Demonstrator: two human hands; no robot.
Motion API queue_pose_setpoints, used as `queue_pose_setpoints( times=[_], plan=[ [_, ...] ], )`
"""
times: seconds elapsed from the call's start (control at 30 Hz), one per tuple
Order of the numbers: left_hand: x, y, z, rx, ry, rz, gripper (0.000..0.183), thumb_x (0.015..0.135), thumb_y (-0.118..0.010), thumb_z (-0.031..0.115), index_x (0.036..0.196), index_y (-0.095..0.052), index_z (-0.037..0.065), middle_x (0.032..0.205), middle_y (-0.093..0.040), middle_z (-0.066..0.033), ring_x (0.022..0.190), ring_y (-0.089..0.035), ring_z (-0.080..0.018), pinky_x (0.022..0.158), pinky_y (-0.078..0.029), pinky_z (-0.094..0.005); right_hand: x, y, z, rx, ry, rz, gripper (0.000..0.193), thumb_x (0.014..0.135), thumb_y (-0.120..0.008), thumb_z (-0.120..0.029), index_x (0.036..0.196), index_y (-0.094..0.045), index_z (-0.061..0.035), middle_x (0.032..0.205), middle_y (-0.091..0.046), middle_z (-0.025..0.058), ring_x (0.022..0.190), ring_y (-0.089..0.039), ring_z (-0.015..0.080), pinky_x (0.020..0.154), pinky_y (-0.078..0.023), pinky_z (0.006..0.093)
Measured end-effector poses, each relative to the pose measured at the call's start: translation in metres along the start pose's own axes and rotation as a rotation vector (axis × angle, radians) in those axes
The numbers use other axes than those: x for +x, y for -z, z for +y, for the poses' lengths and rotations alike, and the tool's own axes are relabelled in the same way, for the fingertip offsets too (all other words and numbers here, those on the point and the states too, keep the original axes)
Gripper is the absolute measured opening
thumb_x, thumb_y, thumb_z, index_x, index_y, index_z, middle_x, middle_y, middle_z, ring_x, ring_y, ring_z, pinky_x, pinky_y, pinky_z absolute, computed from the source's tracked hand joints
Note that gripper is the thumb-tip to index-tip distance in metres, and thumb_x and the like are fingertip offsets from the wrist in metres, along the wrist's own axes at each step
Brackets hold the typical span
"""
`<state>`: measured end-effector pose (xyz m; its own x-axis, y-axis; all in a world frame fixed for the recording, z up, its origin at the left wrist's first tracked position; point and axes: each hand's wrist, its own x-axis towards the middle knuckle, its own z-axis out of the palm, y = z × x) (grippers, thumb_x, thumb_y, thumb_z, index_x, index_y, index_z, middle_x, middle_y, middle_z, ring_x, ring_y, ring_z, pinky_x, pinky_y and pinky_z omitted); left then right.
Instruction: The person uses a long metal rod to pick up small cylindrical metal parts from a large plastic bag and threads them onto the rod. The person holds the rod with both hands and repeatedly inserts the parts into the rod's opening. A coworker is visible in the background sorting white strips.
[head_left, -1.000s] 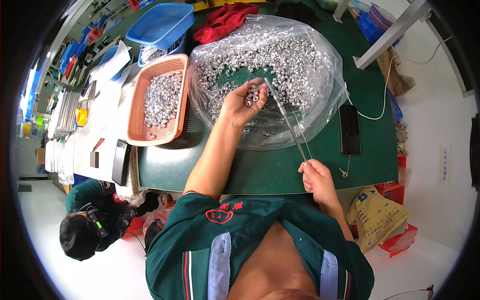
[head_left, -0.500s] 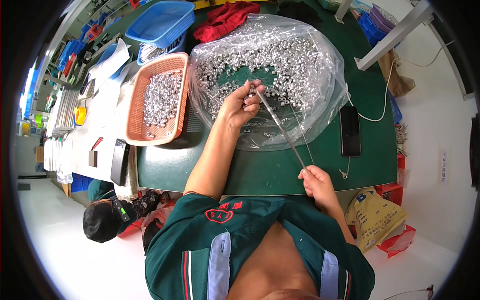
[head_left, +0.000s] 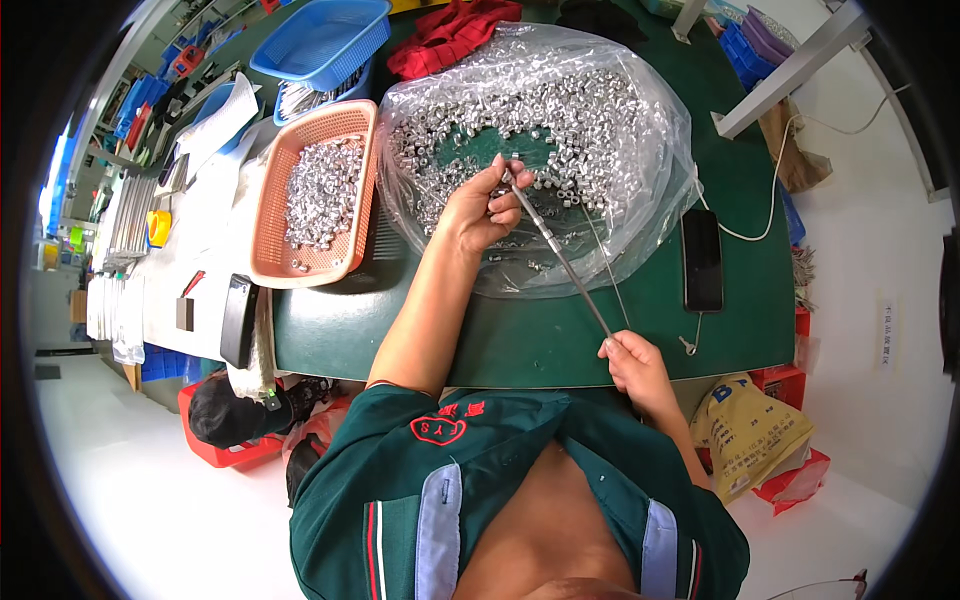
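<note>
Head view: a thin metal rod (head_left: 560, 262) is held at its near end in the right hand (head_left: 632, 362), fingers closed round it, w/ the far tip raised to the left hand (head_left: 478, 208). Left hand is mostly closed; thumb and fingertips are pinched at the rod tip, apparently on 1 or more small silver metal sleeves (head_left: 575, 120), though the pinched piece itself can't be made out. Rod and both hands are placed over a clear plastic bag (head_left: 655, 215) spread flat on the green table (head_left: 560, 335), w/ hundreds of the sleeves heaped on it. An orange basket (head_left: 268, 250) w/ more silver parts is set just left of the bag; a blue basket (head_left: 320, 42) is seen beyond it. A black phone (head_left: 702, 258) on a white cable lies right of the bag.

Risks, as judged: threaded pieces could slide off the rod if its far tip is dipped, since no stop is visible there. A sleeve could be dropped from the pinch if the rod misses the bore. Loose parts near the bag's near edge could be swept off the table by the left forearm.

Hard to tell: whether any sleeves are already strung on the rod; a 2nd thin wire beside it is faint. Part of another person, low at the left under the table edge, is cut off.
</note>
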<state>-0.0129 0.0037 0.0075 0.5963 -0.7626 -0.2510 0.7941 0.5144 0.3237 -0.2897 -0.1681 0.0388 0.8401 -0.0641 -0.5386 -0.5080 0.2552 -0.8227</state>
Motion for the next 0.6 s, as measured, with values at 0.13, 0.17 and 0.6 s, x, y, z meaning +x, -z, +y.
queue_pose_setpoints(
  times=[0.13,0.17,0.6],
  plan=[
    [-0.004,-0.011,-0.005,0.109,-0.073,0.066,0.020,0.097,-0.048,0.024,0.099,-0.051,0.004,0.085,-0.059,-0.0084,0.045,-0.032,-0.0054,0.041,-0.028,-0.0197,0.001,-0.003,-0.002,0.010,-0.001,0.003,0.020,0.096,-0.048,-0.020,0.086,-0.055,-0.0040,0.056,-0.034,-0.0078,0.046,-0.028,0.0006,0.040,-0.022,0.0182],
    [-0.002,-0.011,-0.006,0.097,-0.071,0.040,0.020,0.097,-0.048,0.023,0.099,-0.051,0.004,0.085,-0.059,-0.0085,0.045,-0.032,-0.0056,0.041,-0.028,-0.0199,0.001,-0.003,-0.002,0.014,-0.002,0.008,0.020,0.096,-0.048,-0.020,0.086,-0.055,-0.0039,0.056,-0.034,-0.0078,0.046,-0.028,0.0006,0.040,-0.022,0.0182],
    [0.002,-0.009,-0.012,-0.057,-0.103,-0.008,0.017,0.096,-0.047,0.016,0.102,-0.050,0.000,0.089,-0.055,-0.0113,0.052,-0.037,-0.0056,0.045,-0.032,-0.0188,0.000,-0.006,-0.001,0.050,-0.010,0.020,0.019,0.096,-0.047,-0.019,0.086,-0.054,-0.0040,0.057,-0.033,-0.0081,0.046,-0.027,0.0001,0.040,-0.021,0.0181]
  ],
)
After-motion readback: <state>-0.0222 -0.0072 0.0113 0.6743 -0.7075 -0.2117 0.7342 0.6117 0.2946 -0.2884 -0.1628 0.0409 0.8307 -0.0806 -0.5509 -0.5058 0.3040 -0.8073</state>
